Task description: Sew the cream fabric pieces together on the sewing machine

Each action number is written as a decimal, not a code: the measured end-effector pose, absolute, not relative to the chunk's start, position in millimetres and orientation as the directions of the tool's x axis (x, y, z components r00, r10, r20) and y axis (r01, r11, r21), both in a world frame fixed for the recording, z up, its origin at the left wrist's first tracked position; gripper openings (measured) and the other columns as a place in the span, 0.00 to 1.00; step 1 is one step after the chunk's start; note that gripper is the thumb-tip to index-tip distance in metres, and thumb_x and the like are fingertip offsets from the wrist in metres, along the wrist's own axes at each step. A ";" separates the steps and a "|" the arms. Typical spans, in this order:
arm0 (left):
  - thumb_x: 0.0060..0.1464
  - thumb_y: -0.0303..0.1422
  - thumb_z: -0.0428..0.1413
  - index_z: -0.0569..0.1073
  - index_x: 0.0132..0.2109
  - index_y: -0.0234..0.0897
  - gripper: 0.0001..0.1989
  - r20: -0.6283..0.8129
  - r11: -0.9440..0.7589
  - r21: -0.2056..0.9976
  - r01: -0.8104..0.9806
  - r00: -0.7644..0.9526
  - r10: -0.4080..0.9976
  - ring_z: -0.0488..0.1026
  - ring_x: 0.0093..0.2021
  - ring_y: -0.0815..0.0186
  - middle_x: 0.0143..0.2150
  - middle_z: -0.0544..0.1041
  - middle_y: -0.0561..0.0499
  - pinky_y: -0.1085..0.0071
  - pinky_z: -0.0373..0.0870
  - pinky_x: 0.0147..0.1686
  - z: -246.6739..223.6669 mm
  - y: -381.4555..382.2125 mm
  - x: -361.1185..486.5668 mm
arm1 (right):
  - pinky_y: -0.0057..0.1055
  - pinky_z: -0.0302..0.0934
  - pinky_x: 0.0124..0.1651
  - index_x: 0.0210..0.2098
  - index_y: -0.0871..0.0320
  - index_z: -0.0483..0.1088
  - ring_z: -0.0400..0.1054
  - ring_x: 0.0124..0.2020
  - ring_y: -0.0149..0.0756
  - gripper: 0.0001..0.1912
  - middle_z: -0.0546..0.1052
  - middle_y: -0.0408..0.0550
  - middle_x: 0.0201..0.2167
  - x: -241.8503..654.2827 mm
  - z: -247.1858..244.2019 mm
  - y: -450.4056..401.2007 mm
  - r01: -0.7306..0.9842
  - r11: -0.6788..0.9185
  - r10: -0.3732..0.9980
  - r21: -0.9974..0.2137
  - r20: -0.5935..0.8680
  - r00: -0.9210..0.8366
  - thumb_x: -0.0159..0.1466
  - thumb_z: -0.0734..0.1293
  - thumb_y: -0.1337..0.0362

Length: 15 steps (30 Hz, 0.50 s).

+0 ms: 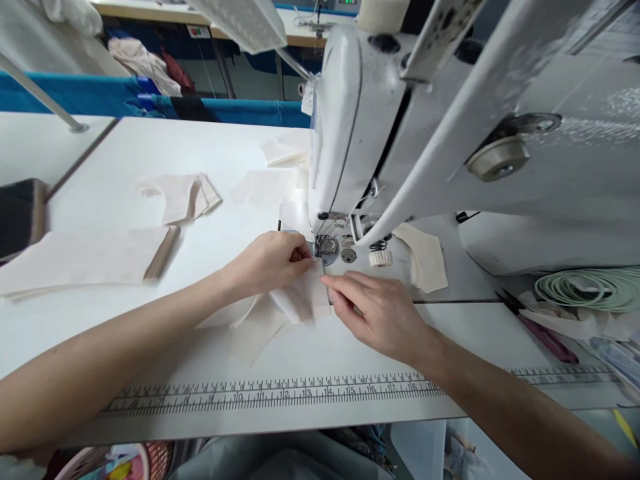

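Observation:
A cream fabric piece [305, 300] lies just in front of the presser foot [319, 247] of a white sewing machine [337, 127]. Pinched between thumb and fingers of my left hand [275, 260] is its upper left edge, close to the needle area. My right hand [377, 310] pinches the same fabric at its right edge with thumb and forefinger. The lower end of the fabric hangs loose over the white table and is slightly blurred. The needle tip itself is too small to make out.
Stacks of cut fabric [90, 257] and a smaller folded pile [183, 197] lie to the left. Another cream piece [423, 257] rests right of the needle. Purple-handled snips [547, 337] and a coil of pale green cord [590, 288] sit far right. A printed ruler [280, 393] runs along the front edge.

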<state>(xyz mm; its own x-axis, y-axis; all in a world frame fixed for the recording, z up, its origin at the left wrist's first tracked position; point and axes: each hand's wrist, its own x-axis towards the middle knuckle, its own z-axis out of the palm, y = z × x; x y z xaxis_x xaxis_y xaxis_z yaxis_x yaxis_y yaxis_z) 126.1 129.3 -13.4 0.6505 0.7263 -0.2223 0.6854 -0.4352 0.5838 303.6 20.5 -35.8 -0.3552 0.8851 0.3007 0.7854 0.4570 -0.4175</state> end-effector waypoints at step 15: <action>0.55 0.32 0.52 0.76 0.35 0.36 0.09 -0.237 -0.412 0.561 0.718 0.616 0.751 0.71 0.29 0.67 0.31 0.78 0.52 0.72 0.64 0.30 -11.3 127.9 128.7 | 0.29 0.54 0.29 0.49 0.59 0.74 0.64 0.26 0.27 0.15 0.73 0.44 0.29 296.3 -37.8 22.2 0.890 0.438 0.820 0.125 0.349 -0.453 0.69 0.59 0.62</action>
